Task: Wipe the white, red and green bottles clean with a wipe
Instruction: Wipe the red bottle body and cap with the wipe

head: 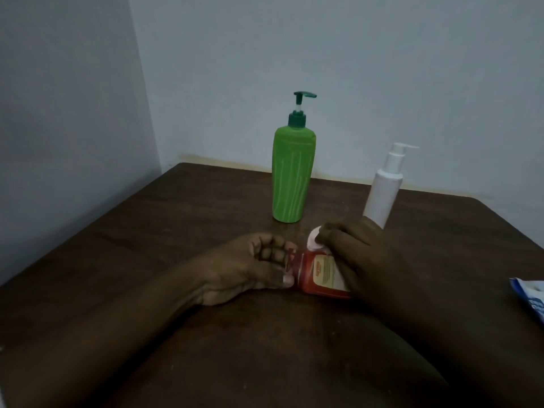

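Note:
A small red bottle [319,275] with a cream label lies on its side at the middle of the dark wooden table [176,231]. My left hand [250,266] grips its cap end with curled fingers. My right hand [353,254] presses a pale wipe [313,241] against the bottle's upper side and covers its right end. Behind them a tall green pump bottle [291,175] stands upright. A white pump bottle [382,189] stands to its right, with its base hidden behind my right hand.
A blue and white wipe packet [530,298] lies at the table's right edge, partly out of view. The table sits in a corner, with pale walls [88,113] at the left and the back.

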A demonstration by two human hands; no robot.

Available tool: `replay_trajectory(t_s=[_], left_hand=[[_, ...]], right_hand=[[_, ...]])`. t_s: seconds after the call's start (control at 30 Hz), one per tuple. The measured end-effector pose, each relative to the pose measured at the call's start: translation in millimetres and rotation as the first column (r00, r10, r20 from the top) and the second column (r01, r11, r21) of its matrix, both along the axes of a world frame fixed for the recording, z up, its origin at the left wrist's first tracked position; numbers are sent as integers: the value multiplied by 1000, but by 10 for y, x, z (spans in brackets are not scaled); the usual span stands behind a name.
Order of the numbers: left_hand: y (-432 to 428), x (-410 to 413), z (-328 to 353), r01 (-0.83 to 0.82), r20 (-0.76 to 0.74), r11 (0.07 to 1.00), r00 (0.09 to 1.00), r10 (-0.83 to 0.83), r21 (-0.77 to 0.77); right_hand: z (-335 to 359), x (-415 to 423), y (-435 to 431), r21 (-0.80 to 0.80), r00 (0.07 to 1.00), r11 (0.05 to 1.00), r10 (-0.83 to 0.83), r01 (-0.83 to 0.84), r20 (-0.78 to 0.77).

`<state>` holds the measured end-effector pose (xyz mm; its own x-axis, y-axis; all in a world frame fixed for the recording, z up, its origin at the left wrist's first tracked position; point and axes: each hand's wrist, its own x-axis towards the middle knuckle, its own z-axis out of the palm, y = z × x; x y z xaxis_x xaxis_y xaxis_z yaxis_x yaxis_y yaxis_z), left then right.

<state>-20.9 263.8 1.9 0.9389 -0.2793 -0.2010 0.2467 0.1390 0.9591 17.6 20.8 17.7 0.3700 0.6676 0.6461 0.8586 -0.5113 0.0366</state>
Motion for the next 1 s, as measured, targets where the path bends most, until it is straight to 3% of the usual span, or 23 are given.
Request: replay_trajectory(t_s=[0.23,0.37,0.53,0.7,0.87,1.0], left_hand=[[12,1,-162,45,81,999,996,-46,9],[27,55,-128,20,55,999,998,-21,29],[29,23,-198,12,49,1000,999,-12,3],[64,24,-193,1,41,1000,999,-1,8],[34,0,-195,18,48,1000,999,-18,0],[68,6,-175,-3,37,1000,999,3,-11]], right_hand=[[-165,-82,107,-272,983,946,156,-177,-98],[19,35,23,-201,978,978,9,-52,-207],[-90,-121,56,-354,969,909,162,-221,-188],[-30,13,105,-216,976,973,31,-79,-215],[-139,-124,122,-352,976,919,121,-179,-182],[-47,-37,198,-249,974,965,27,-84,-223]])
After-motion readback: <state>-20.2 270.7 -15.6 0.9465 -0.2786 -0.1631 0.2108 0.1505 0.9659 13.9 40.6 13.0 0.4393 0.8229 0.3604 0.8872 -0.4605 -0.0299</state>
